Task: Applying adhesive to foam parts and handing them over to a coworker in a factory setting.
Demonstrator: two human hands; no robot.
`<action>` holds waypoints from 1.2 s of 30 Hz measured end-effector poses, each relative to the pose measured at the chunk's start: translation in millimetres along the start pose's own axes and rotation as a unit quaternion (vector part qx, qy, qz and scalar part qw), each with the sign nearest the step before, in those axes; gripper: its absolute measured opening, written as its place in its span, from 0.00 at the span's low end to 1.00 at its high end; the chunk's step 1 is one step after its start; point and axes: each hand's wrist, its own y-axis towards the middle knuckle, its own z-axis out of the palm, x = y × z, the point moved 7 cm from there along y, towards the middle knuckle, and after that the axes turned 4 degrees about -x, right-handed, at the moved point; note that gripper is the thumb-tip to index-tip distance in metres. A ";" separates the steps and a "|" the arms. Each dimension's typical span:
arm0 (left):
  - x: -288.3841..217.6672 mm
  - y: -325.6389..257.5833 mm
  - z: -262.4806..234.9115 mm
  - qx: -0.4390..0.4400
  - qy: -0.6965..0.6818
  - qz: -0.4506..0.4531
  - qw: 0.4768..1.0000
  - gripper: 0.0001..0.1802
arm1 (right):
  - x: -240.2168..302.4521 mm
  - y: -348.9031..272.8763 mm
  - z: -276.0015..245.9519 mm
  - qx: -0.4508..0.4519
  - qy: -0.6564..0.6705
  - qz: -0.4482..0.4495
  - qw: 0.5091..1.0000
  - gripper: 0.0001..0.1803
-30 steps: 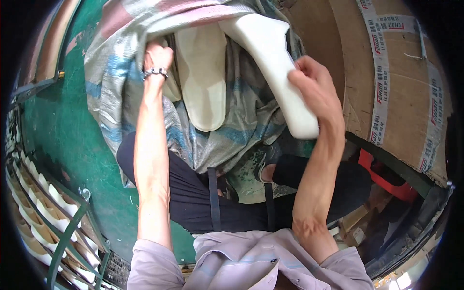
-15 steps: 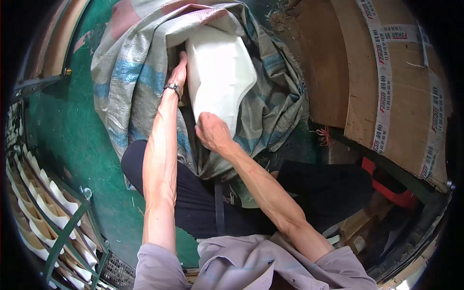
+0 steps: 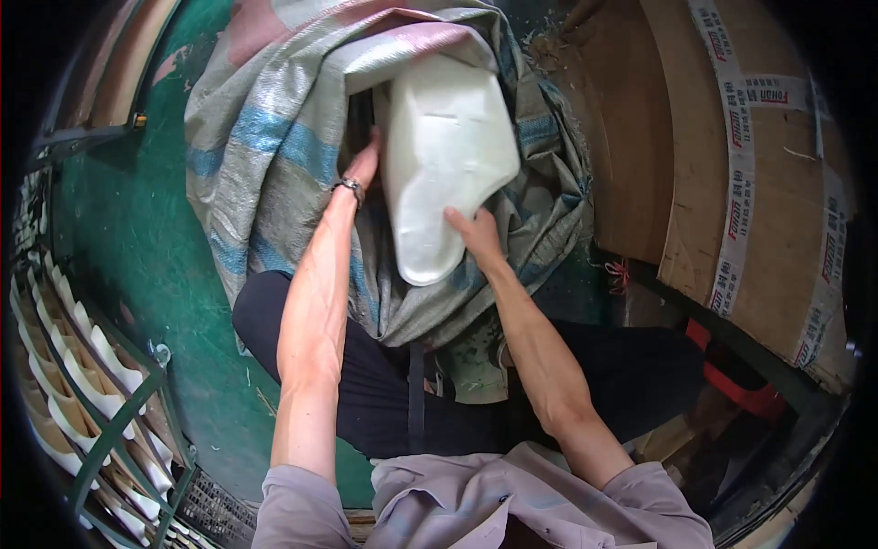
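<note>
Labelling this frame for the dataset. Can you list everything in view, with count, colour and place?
white moulded piece: 1, white, top centre, in the mouth of the sack
woven sack: 1, grey with blue and pink stripes, top centre, draped over the lap
floor: green, left side
metal rack: 1, green frame, lower left, holding rows of white pieces; count cannot be told
cardboard boxes: at least 2, brown with printed tape, right side
red item: 1, red, lower right under the boxes, kind unclear
bracelet: 1, metal, on the left wrist
left hand: at the left edge of the white piece, grip partly hidden
right hand: on the lower right edge of the white piece
</note>
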 end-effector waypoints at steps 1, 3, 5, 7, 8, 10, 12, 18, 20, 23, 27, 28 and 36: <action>-9.3 0.2 8.9 0.031 0.093 0.069 0.993 0.56 | 0.8 3.2 -3.0 0.013 0.010 -0.026 1.000 0.30; -9.3 -5.2 14.5 -0.067 0.176 0.086 0.978 0.58 | -13.9 4.9 -16.5 -0.004 0.110 0.065 0.992 0.26; -20.0 -15.8 26.1 -0.109 0.093 0.155 0.977 0.62 | -6.6 4.6 -21.0 0.035 0.157 0.057 0.985 0.27; -40.4 -28.2 25.6 -0.150 0.121 0.220 0.956 0.59 | 7.1 2.2 -26.9 0.030 0.139 0.059 0.988 0.28; -54.9 -36.3 21.5 -0.165 0.106 0.260 0.945 0.59 | 23.3 0.0 -27.3 0.059 0.156 0.026 0.986 0.28; -72.4 -56.2 9.6 -0.180 0.124 0.255 0.942 0.56 | 51.1 -11.8 -41.7 0.048 0.177 0.012 0.983 0.29; -86.8 -83.7 5.1 -0.097 0.056 0.225 0.968 0.53 | 75.4 -36.7 -65.4 0.019 0.205 0.064 0.976 0.34; -87.8 -255.0 30.7 0.063 -0.205 0.092 0.972 0.40 | 175.7 -205.7 -134.6 -0.027 0.146 0.046 0.988 0.35; -99.9 -323.2 34.6 0.100 -0.207 0.120 0.966 0.45 | 209.9 -275.2 -154.5 -0.049 0.119 0.060 0.990 0.35; -123.9 -426.3 30.9 0.098 -0.165 0.138 0.972 0.53 | 265.9 -379.2 -190.6 -0.043 0.202 0.057 0.977 0.32; -187.7 -551.7 9.3 0.093 -0.177 0.201 0.959 0.51 | 321.9 -502.4 -218.6 0.030 0.336 0.139 0.931 0.29; -209.2 -578.6 4.9 0.085 -0.168 0.241 0.952 0.50 | 333.0 -529.5 -222.9 0.005 0.358 0.141 0.923 0.29; -343.6 -727.4 -9.7 0.015 -0.071 0.338 0.938 0.37 | 446.5 -667.5 -130.8 0.100 0.447 0.102 0.883 0.27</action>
